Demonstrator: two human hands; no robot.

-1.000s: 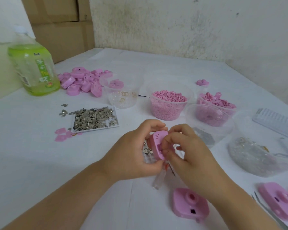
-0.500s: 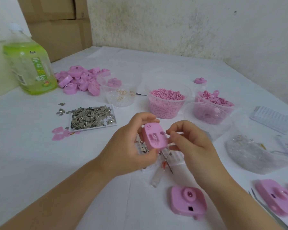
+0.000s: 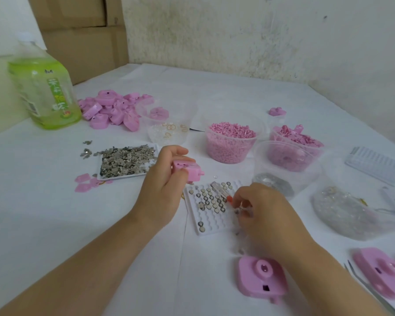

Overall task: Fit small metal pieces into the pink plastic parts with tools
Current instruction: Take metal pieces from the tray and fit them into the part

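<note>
My left hand (image 3: 162, 185) grips a small pink plastic part (image 3: 188, 169), raised above the table just left of a white dimpled tray (image 3: 211, 226) that holds several small round metal pieces (image 3: 209, 198). My right hand (image 3: 265, 215) is down at the tray's right edge, its fingers curled round a thin clear tool with an orange tip (image 3: 229, 198). Another pink part (image 3: 260, 278) lies flat near the front, below my right wrist.
A flat tray of grey metal bits (image 3: 126, 160) sits left of my left hand. Behind are a pile of pink parts (image 3: 111, 110), tubs of pink pellets (image 3: 230, 142), a green bottle (image 3: 45, 92), clear bags and tweezers (image 3: 369, 290) at the right.
My hands have parted. The left hand carried the pink part up and left; the right hand dropped onto the dimpled tray and took hold of the clear tool.
</note>
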